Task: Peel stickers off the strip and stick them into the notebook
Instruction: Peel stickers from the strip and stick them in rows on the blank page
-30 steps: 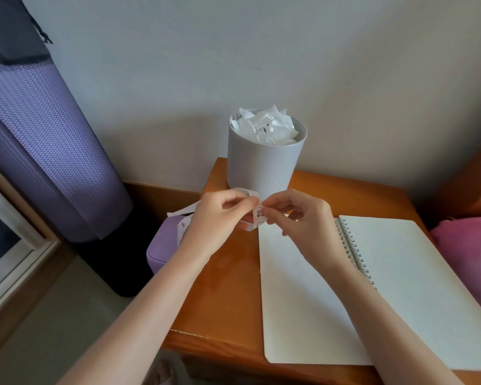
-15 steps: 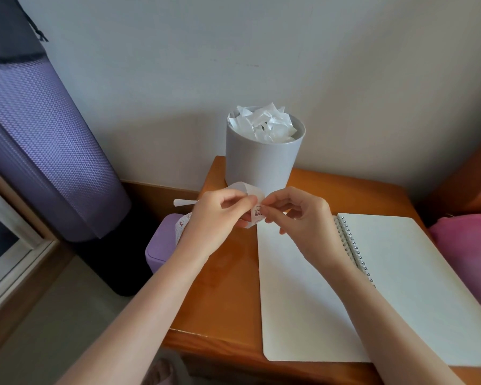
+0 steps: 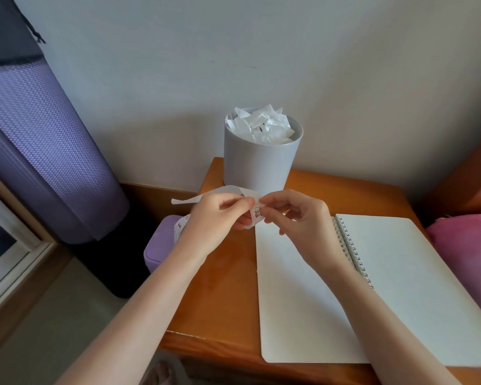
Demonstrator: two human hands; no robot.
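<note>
A white sticker strip [image 3: 228, 191] loops over my left hand [image 3: 218, 218], which pinches it in front of the grey bin. A small red-and-white sticker [image 3: 257, 212] shows on the strip between my hands. My right hand [image 3: 297, 220] pinches at that sticker's edge with thumb and forefinger. More of the strip [image 3: 179, 227] trails down past my left wrist toward the purple box. The spiral notebook [image 3: 400, 287] lies open on the table below and to the right of my hands, both pages blank.
A grey bin [image 3: 258, 168] full of crumpled white backing paper stands at the back of the wooden table [image 3: 222, 301]. A purple box [image 3: 161, 250] sits off the table's left edge. A purple rolled mat [image 3: 39, 151] leans at left, a pink cushion [image 3: 467, 245] at right.
Both hands stayed together at the strip with only small finger shifts. The strip's free loop has lifted a little and its tail now sticks out to the left.
</note>
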